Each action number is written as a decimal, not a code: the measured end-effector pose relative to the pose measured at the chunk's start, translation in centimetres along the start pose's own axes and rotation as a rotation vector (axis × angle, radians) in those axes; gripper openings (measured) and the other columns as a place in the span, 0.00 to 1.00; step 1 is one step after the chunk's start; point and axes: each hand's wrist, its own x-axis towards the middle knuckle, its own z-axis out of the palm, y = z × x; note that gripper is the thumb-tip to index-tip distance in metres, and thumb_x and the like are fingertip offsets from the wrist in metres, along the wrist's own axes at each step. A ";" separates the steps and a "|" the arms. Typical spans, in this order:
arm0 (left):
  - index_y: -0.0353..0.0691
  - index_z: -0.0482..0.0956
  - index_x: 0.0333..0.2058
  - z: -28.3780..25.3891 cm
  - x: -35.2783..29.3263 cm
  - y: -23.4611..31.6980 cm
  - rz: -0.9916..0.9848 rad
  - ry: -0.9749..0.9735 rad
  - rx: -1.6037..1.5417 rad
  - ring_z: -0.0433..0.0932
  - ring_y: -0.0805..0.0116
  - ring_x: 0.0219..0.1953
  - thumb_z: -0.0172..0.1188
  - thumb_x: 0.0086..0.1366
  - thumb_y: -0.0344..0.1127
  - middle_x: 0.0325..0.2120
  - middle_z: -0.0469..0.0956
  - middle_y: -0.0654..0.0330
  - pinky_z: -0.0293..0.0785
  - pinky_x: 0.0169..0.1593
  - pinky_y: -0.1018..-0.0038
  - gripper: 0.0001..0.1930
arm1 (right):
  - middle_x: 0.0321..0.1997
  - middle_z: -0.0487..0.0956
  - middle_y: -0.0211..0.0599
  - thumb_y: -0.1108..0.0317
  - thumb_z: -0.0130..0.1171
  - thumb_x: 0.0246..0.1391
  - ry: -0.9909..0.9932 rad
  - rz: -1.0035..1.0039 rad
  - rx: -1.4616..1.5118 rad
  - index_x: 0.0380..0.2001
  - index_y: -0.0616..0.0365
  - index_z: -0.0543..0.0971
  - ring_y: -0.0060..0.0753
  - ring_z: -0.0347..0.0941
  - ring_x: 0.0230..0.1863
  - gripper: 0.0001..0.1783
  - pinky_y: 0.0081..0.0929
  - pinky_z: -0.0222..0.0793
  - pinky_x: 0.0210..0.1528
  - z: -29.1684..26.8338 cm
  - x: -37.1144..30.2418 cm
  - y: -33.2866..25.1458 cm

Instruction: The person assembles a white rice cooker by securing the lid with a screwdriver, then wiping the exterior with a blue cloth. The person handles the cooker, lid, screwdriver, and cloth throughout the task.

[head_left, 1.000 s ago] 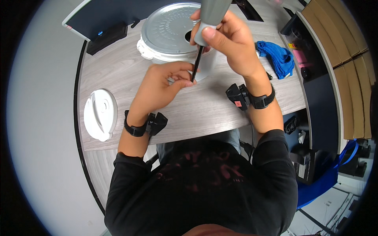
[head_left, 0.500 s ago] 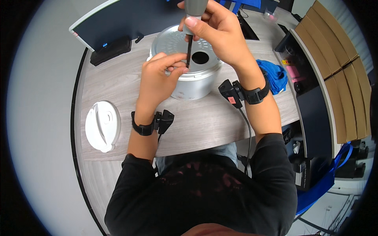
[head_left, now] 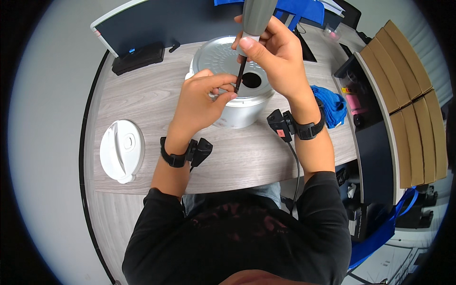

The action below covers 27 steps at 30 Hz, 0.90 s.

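Observation:
A round white appliance body stands upside down on the grey wooden desk, its ribbed silver base plate with a dark round hole facing up. My right hand grips a grey electric screwdriver held upright, its black bit pointing down at the plate beside the hole. My left hand rests on the appliance's near rim, with fingertips pinched around the tip of the bit. Both wrists wear black bands with small black units.
A white round lid lies at the desk's left. A black box sits before a dark panel at the back. A blue cloth lies to the right, next to a dark cabinet and brown cardboard boxes.
The view has shifted, so the appliance and hands sit lower in the picture. My left fingers have closed in on the bit's tip near the hole. The screwdriver stays upright in my right hand.

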 end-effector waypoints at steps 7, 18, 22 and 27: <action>0.40 0.87 0.36 -0.1 0.1 0.1 0.077 0.016 -0.030 0.77 0.69 0.30 0.72 0.53 0.28 0.25 0.84 0.62 0.76 0.35 0.73 0.10 | 0.34 0.81 0.27 0.67 0.75 0.50 0.095 -0.119 -0.199 0.46 0.62 0.78 0.12 0.67 0.30 0.22 0.14 0.66 0.33 0.8 -0.2 0.1; 0.37 0.87 0.34 1.0 0.3 -0.8 0.049 0.059 -0.102 0.81 0.68 0.28 0.70 0.56 0.28 0.27 0.83 0.59 0.76 0.34 0.73 0.06 | 0.38 0.83 0.32 0.68 0.72 0.52 0.012 -0.076 -0.058 0.46 0.60 0.75 0.18 0.77 0.39 0.21 0.18 0.69 0.40 1.1 0.0 -0.1; 0.34 0.85 0.33 0.7 0.4 -0.4 0.036 0.006 -0.109 0.82 0.68 0.30 0.67 0.58 0.26 0.27 0.83 0.59 0.76 0.36 0.72 0.04 | 0.41 0.83 0.33 0.69 0.69 0.54 -0.009 -0.021 0.003 0.51 0.61 0.75 0.19 0.78 0.41 0.22 0.18 0.70 0.42 0.3 -0.2 0.0; 0.38 0.87 0.37 0.4 0.5 -0.4 0.048 -0.063 -0.106 0.79 0.67 0.33 0.65 0.62 0.29 0.28 0.83 0.58 0.76 0.37 0.71 0.06 | 0.39 0.82 0.29 0.68 0.72 0.52 0.029 -0.048 0.006 0.52 0.60 0.77 0.18 0.77 0.39 0.25 0.18 0.70 0.40 0.2 -0.4 0.4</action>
